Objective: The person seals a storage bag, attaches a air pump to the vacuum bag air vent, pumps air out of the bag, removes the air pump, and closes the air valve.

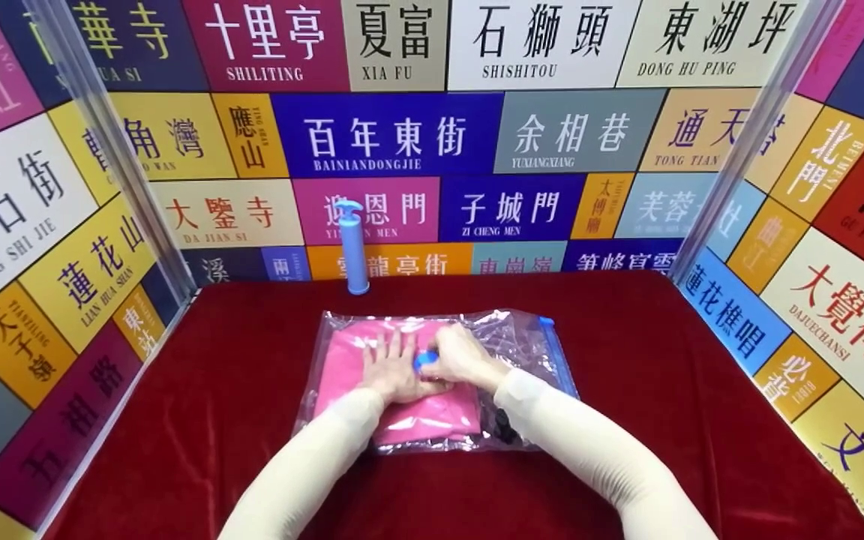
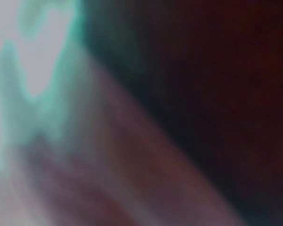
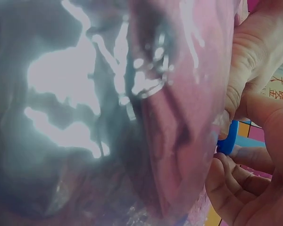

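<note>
A clear plastic storage bag [image 1: 511, 341] lies flat with folded pink fabric [image 1: 342, 367] inside it. My left hand [image 1: 394, 371] rests on the bag over the fabric, fingers spread, its thumb side close to a round blue valve cap [image 1: 426, 363]. With curled fingers my right hand [image 1: 466, 356] pinches that cap, also visible as a blue cap [image 3: 229, 138] between fingers in the right wrist view. Part of the cap is hidden by the fingers. The left wrist view is too blurred to tell details.
A light blue hand pump [image 1: 355, 251] stands upright at the back of the table, left of the bag. A blue zip strip [image 1: 561, 356] runs along the bag's right end. Dark red cloth [image 1: 252, 352] covers the table, with sign-patterned walls [image 1: 394, 135] around it.
</note>
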